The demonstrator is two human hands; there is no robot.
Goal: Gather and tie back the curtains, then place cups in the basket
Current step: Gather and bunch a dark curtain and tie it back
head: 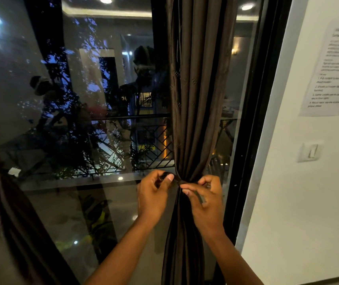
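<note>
Dark brown pleated fabric curtain (195,99) hanging gathered into a narrow bundle in front of the black-framed glass window (82,120), near its right-hand frame. Cinched at the narrowest point by a thin dark brown fabric tie-back band (178,180), wrapped around the bundle.

Left hand (154,194) just left of the bundle, fingers curled, thumb and forefinger pinching one end of the band. Right hand (205,199) just right of the bundle, fingers curled as well, forefinger and thumb pinching the other end of the band against the folds. Both hands touching the fabric at the cinch; fingertips of the two hands nearly meeting.

At the far left edge of the window, a second dark brown curtain (1,202), blurred, already tied with a knot at about the same height.

On the white wall (308,202) to the right of the window frame, a white printed paper sheet (333,73), text too blurred to read, and below it a white wall switch (310,151).

In the glass, reflections of ceiling lights and dark foliage with a black metal balcony railing (143,140) beyond.

Cups and basket out of view.
</note>
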